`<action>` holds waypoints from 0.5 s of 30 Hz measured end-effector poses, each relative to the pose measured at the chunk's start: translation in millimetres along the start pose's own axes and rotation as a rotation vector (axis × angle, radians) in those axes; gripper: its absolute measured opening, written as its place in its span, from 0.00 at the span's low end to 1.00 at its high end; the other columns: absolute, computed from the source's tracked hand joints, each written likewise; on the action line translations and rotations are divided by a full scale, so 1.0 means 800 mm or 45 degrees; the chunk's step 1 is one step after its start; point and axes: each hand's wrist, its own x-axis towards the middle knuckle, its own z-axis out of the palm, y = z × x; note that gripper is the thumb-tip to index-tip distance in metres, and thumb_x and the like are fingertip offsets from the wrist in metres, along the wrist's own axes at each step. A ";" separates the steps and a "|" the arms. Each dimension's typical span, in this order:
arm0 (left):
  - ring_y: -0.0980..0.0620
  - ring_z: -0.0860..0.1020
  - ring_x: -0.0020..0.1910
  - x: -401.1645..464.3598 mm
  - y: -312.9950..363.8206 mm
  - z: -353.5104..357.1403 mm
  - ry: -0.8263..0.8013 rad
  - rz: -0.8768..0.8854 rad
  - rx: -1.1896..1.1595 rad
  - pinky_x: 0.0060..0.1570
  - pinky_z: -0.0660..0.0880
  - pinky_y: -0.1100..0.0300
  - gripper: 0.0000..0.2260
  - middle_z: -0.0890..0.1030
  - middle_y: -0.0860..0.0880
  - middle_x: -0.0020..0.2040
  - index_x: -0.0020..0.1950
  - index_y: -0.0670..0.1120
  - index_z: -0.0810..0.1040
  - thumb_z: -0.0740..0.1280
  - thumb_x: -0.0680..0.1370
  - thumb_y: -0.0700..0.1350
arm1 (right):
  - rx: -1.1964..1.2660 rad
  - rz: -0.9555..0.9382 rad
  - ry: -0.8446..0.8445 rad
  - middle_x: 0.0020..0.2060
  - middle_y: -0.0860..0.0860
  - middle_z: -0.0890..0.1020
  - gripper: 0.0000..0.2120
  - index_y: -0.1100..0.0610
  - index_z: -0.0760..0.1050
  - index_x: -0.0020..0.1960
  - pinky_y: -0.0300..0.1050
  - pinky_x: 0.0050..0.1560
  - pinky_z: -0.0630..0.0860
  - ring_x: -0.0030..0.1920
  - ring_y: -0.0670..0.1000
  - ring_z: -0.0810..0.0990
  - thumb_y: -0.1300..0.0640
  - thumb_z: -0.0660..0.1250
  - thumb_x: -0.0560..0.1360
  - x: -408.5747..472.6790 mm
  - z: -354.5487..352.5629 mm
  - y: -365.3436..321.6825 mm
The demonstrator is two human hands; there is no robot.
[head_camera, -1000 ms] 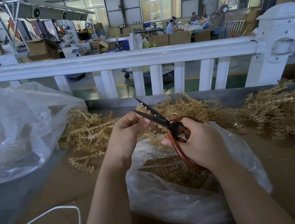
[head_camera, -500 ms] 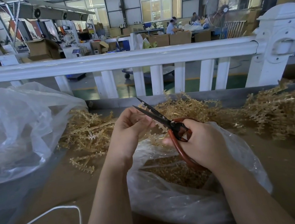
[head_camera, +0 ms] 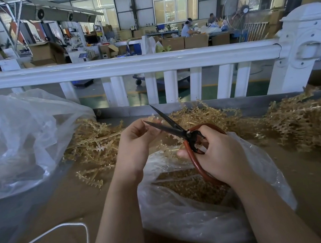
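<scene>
The tan plastic strip (head_camera: 152,120) is pinched at the curled fingertips of the left hand (head_camera: 136,143). It is held up off the tabletop (head_camera: 50,207), just past the far edge of the clear bag (head_camera: 189,216). Only a short stub shows beyond the fingers. The rest seems to trail down and to the right under the blades, though that stretch is too blurred to be sure.

The scissors (head_camera: 177,128) lie with their long axis running from the right hand (head_camera: 220,154) up and left toward the left hand, so the blades cross the strip rather than run along it. The blades stand parted in a narrow V. The lower tip is touching or just beside the left fingertips, and the upper tip points past them toward the white railing (head_camera: 126,64). The right hand grips the red loop handles with its fingers curled through them.

The strip therefore lies left of and slightly beyond the right hand, in the mouth of the blades near their tips. The left hand is the nearer one and does the feeding. As I judge it, the right hand need only squeeze to make the cut. The bag's mouth and the cut pieces (head_camera: 189,183) inside it lie below the blades, so a snipped bit should drop in.

Farther out, a heap of uncut strips (head_camera: 96,142) lies to the left and a larger heap (head_camera: 310,121) to the right. A big crumpled bag (head_camera: 24,140) sits at far left, and a white cord (head_camera: 47,234) loops across the near tabletop.
</scene>
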 end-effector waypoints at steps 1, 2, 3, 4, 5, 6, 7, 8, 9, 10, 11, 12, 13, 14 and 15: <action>0.56 0.82 0.42 0.001 -0.001 -0.001 0.018 0.003 -0.016 0.43 0.75 0.69 0.05 0.85 0.48 0.42 0.47 0.37 0.82 0.66 0.78 0.34 | -0.003 0.002 0.004 0.42 0.38 0.81 0.31 0.45 0.75 0.49 0.26 0.37 0.69 0.42 0.40 0.79 0.20 0.57 0.64 0.000 0.000 0.000; 0.57 0.82 0.41 0.001 -0.001 -0.002 0.034 0.007 -0.027 0.43 0.75 0.70 0.05 0.85 0.49 0.42 0.49 0.34 0.80 0.66 0.78 0.34 | -0.007 0.008 0.004 0.42 0.39 0.82 0.32 0.46 0.75 0.49 0.27 0.37 0.70 0.42 0.42 0.80 0.20 0.57 0.64 0.001 0.000 0.000; 0.57 0.82 0.41 0.001 -0.001 -0.002 0.049 0.006 -0.031 0.42 0.75 0.70 0.05 0.85 0.49 0.41 0.50 0.31 0.79 0.66 0.78 0.34 | -0.011 0.011 0.002 0.42 0.40 0.82 0.32 0.46 0.75 0.49 0.29 0.38 0.71 0.42 0.42 0.81 0.20 0.56 0.64 0.002 0.000 0.000; 0.57 0.82 0.41 0.001 -0.001 -0.002 0.052 -0.005 -0.022 0.43 0.75 0.70 0.05 0.85 0.49 0.41 0.50 0.32 0.79 0.66 0.77 0.34 | -0.015 0.006 0.002 0.42 0.40 0.82 0.32 0.46 0.75 0.49 0.30 0.38 0.72 0.42 0.43 0.81 0.20 0.56 0.65 0.002 0.000 0.000; 0.56 0.82 0.42 0.001 -0.002 -0.002 0.046 -0.019 0.002 0.44 0.76 0.68 0.04 0.85 0.49 0.41 0.48 0.35 0.81 0.67 0.77 0.34 | -0.021 -0.010 0.006 0.42 0.40 0.82 0.32 0.47 0.76 0.49 0.31 0.38 0.74 0.42 0.42 0.81 0.20 0.57 0.65 0.002 0.000 0.001; 0.55 0.82 0.43 0.001 -0.001 -0.001 0.033 -0.035 0.025 0.45 0.77 0.66 0.05 0.85 0.48 0.42 0.46 0.40 0.83 0.67 0.77 0.34 | -0.029 -0.028 0.008 0.42 0.40 0.82 0.32 0.47 0.76 0.50 0.33 0.38 0.76 0.41 0.42 0.80 0.21 0.57 0.66 0.002 0.001 0.001; 0.53 0.82 0.44 0.000 -0.001 0.001 0.017 -0.044 0.040 0.47 0.77 0.64 0.09 0.85 0.47 0.43 0.43 0.46 0.85 0.68 0.77 0.34 | -0.040 -0.040 0.007 0.42 0.40 0.82 0.32 0.48 0.76 0.50 0.35 0.38 0.78 0.41 0.42 0.80 0.21 0.58 0.66 0.002 0.001 0.001; 0.52 0.83 0.45 0.000 -0.001 0.003 -0.001 -0.051 0.029 0.48 0.77 0.64 0.12 0.85 0.47 0.43 0.41 0.49 0.85 0.68 0.76 0.33 | -0.052 -0.047 0.004 0.42 0.40 0.82 0.32 0.48 0.77 0.50 0.37 0.38 0.79 0.41 0.42 0.80 0.22 0.59 0.66 0.002 0.002 0.001; 0.52 0.83 0.45 -0.001 0.000 0.004 -0.014 -0.054 0.018 0.48 0.78 0.64 0.14 0.86 0.47 0.43 0.39 0.51 0.86 0.68 0.76 0.33 | -0.058 -0.047 0.001 0.42 0.40 0.82 0.31 0.48 0.77 0.50 0.38 0.38 0.79 0.40 0.42 0.80 0.22 0.60 0.66 0.002 0.002 0.001; 0.52 0.83 0.45 -0.001 0.001 0.005 -0.024 -0.055 0.010 0.47 0.78 0.65 0.15 0.86 0.48 0.43 0.39 0.51 0.86 0.68 0.76 0.32 | -0.059 -0.042 -0.001 0.41 0.40 0.82 0.31 0.48 0.76 0.50 0.39 0.38 0.79 0.40 0.42 0.80 0.22 0.60 0.66 0.002 0.002 0.001; 0.52 0.83 0.45 -0.002 0.002 0.005 -0.035 -0.054 0.011 0.47 0.77 0.65 0.15 0.86 0.48 0.43 0.39 0.52 0.86 0.68 0.76 0.32 | -0.059 -0.037 -0.004 0.41 0.40 0.81 0.30 0.47 0.76 0.50 0.39 0.38 0.79 0.40 0.42 0.80 0.23 0.61 0.66 0.002 0.002 0.001; 0.52 0.83 0.45 -0.002 0.003 0.006 -0.045 -0.052 0.010 0.46 0.77 0.66 0.16 0.86 0.48 0.43 0.39 0.52 0.86 0.68 0.76 0.32 | -0.058 -0.032 -0.008 0.40 0.40 0.81 0.29 0.47 0.76 0.49 0.38 0.37 0.78 0.39 0.42 0.80 0.23 0.61 0.66 0.002 0.001 0.001; 0.53 0.83 0.45 -0.003 0.004 0.005 -0.053 -0.047 0.010 0.46 0.77 0.66 0.16 0.86 0.48 0.43 0.39 0.52 0.86 0.68 0.76 0.32 | -0.056 -0.029 -0.012 0.40 0.40 0.81 0.29 0.47 0.76 0.49 0.37 0.37 0.78 0.39 0.42 0.80 0.23 0.61 0.66 0.002 0.001 0.000; 0.54 0.83 0.44 -0.003 0.005 0.005 -0.057 -0.042 0.011 0.45 0.77 0.67 0.15 0.86 0.48 0.43 0.39 0.52 0.85 0.68 0.76 0.32 | -0.051 -0.026 -0.014 0.40 0.39 0.81 0.29 0.46 0.75 0.48 0.36 0.37 0.77 0.39 0.42 0.80 0.22 0.60 0.65 0.002 0.000 0.000; 0.54 0.83 0.44 -0.003 0.005 0.005 -0.061 -0.038 0.015 0.45 0.76 0.68 0.15 0.85 0.48 0.43 0.39 0.52 0.85 0.68 0.76 0.33 | -0.045 -0.022 -0.016 0.39 0.39 0.81 0.29 0.45 0.75 0.48 0.35 0.36 0.76 0.39 0.41 0.80 0.22 0.60 0.65 0.001 0.000 -0.001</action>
